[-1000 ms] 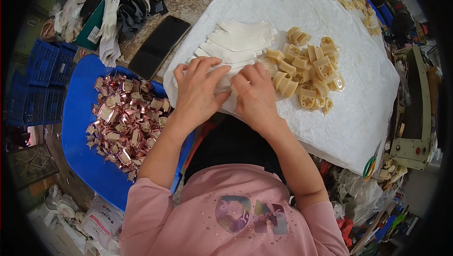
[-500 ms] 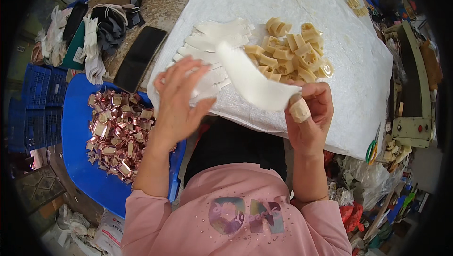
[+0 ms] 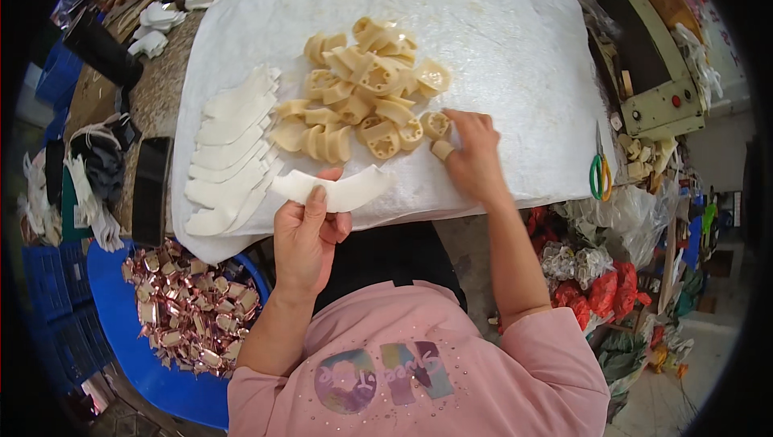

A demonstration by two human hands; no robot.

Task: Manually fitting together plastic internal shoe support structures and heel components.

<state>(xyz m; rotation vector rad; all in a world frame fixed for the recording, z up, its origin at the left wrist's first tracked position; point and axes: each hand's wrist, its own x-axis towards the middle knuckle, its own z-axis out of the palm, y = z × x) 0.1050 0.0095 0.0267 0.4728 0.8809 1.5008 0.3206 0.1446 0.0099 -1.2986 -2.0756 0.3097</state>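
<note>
Between the thumb and fingers of my left hand (image 3: 304,240) is a curved white strip (image 3: 358,191), held just above the near edge of the white-covered table. My right hand (image 3: 477,155) reaches to the right side of a heap of beige moulded plastic pieces (image 3: 350,107). Its thumb, wrapped in a pale covering, and its fingers close on one beige moulded piece (image 3: 436,125) with small holes in its face. Left of the heap, several white strips (image 3: 229,151) lie fanned out and overlapping.
A blue basin (image 3: 109,308) of shiny pinkish metallic pieces (image 3: 189,312) stands at lower left. By the table's left edge are a dark phone (image 3: 153,187) and a black cylinder (image 3: 105,47). Scissors (image 3: 600,171) with green and orange handles lie right, near a greenish machine (image 3: 660,107).
The white strip has passed from my right hand to my left. My right hand has moved to the beige heap and taken hold of a piece. The whole view has shifted.
</note>
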